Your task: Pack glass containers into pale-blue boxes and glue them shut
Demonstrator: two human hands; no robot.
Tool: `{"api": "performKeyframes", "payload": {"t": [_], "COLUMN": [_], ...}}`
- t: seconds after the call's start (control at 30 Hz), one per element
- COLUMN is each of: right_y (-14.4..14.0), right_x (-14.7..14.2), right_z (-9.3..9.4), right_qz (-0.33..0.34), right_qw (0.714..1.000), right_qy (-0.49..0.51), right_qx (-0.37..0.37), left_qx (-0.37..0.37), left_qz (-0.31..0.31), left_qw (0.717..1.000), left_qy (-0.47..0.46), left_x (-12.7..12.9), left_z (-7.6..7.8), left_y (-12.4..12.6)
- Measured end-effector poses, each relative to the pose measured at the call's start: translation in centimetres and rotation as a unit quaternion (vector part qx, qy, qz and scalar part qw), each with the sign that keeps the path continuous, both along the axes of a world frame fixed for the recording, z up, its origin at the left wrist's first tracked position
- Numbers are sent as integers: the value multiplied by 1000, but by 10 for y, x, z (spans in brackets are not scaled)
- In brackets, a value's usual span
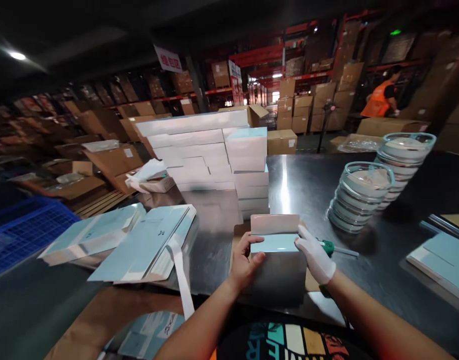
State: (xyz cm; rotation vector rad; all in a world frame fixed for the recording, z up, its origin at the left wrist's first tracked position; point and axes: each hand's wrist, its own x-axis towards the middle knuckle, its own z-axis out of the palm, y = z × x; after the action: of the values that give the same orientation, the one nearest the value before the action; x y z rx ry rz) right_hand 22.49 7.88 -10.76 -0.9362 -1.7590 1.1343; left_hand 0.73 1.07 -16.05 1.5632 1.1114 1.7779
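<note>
Warehouse shelving stacked with cartons rises behind a dark steel tabletop (312, 190), where white boxes (210, 155) stand piled at its far edge. Toward the right edge, two stacks of clear lids (359, 197) lean and look liable to topple if bumped. At the near edge, the bare left hand (246, 262) and gloved right hand (315, 255) grip a small box (276, 240), flap raised; a slip could crease it.

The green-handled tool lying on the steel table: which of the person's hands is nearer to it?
Right. The gloved right hand grips the box with the green-handled tool just beside it; the bare left hand holds the box's far side.
</note>
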Motion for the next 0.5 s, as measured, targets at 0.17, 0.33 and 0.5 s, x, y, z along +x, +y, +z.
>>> {"api": "performKeyframes", "payload": {"t": [0.17, 0.33, 0.5], "right_y": [3, -9, -16], "right_x": [24, 34, 28], "right_z": [-22, -23, -12], "right_qz": [82, 155, 161], "right_qw": [981, 947, 954], "right_qy": [-7, 5, -7], "right_qx": [174, 283, 254], "left_qx": [109, 205, 163], "left_qz": [10, -60, -44], "left_qw": [992, 974, 982], "left_qy": [-61, 73, 81], "left_x": [-6, -20, -24], "left_z": [-8, 5, 14], "left_y": [4, 8, 4]}}
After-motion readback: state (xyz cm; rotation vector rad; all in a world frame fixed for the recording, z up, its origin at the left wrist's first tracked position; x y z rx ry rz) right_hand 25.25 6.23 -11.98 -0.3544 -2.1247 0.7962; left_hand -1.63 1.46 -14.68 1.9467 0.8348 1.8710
